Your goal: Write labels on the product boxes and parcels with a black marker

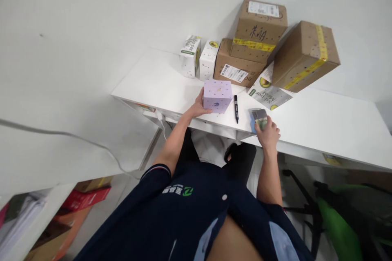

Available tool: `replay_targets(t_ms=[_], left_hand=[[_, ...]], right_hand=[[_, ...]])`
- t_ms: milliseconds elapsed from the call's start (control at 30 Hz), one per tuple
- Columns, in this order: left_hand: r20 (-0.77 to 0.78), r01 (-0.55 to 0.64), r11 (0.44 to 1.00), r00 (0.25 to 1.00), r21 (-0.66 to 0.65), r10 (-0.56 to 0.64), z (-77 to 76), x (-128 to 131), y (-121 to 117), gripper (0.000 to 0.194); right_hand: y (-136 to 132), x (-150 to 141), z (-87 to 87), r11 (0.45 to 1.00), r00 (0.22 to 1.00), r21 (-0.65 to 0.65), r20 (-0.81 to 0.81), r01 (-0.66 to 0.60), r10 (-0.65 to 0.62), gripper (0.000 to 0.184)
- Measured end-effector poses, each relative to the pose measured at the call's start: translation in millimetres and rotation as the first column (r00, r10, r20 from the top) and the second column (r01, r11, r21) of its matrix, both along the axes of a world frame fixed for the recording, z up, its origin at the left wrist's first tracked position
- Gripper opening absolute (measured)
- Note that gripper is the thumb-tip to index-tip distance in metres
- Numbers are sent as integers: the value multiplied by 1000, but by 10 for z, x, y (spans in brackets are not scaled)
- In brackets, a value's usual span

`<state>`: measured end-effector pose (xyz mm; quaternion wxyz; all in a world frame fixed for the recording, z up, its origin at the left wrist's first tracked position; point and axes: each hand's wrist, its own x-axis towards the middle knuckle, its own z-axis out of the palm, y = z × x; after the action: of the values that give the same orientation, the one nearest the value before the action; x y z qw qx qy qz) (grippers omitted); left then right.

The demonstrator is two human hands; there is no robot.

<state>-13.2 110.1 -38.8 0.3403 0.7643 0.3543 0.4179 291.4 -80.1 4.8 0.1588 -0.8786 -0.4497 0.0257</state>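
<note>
My left hand (pixel 198 107) grips a small lilac box (pixel 217 97) by its left side, thumb along the front. The box is on the white desk or just above it; I cannot tell which. Between my hands lies a black marker pen (pixel 236 109) on the desk top. Near the front edge, my right hand (pixel 268 132) is closed on a phone (pixel 261 117) with a grey and green back. Something flat and blue (pixel 252 123) shows beside the phone, mostly hidden. Part of the phone is covered by my fingers.
Behind the lilac box stand two white cartons (pixel 208 59). Brown parcels (pixel 257 32) are stacked at the wall, and another taped parcel (pixel 306 55) leans over a white printed carton (pixel 269 91). A chair (pixel 337 220) is at the lower right; a cable (pixel 76 135) hangs left.
</note>
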Motion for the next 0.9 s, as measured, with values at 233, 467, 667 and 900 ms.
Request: replay_targets(t_ms=[233, 467, 667, 900], left_hand=[[45, -18, 991, 999, -133, 24, -31, 34, -7, 115], [-195, -525, 845, 823, 96, 534, 502, -567, -145, 107], [-342, -829, 557, 511, 46, 789, 890, -1237, -32, 90], [-312, -904, 427, 413, -27, 856, 743, -1355, 28, 70]], right_hand=[[209, 86, -188, 999, 987, 28, 161, -24, 19, 59], [268, -58, -362, 937, 969, 260, 140, -234, 203, 51], [308, -152, -512, 906, 974, 360, 119, -221, 191, 46], [317, -103, -599, 878, 966, 411, 177, -245, 187, 37]])
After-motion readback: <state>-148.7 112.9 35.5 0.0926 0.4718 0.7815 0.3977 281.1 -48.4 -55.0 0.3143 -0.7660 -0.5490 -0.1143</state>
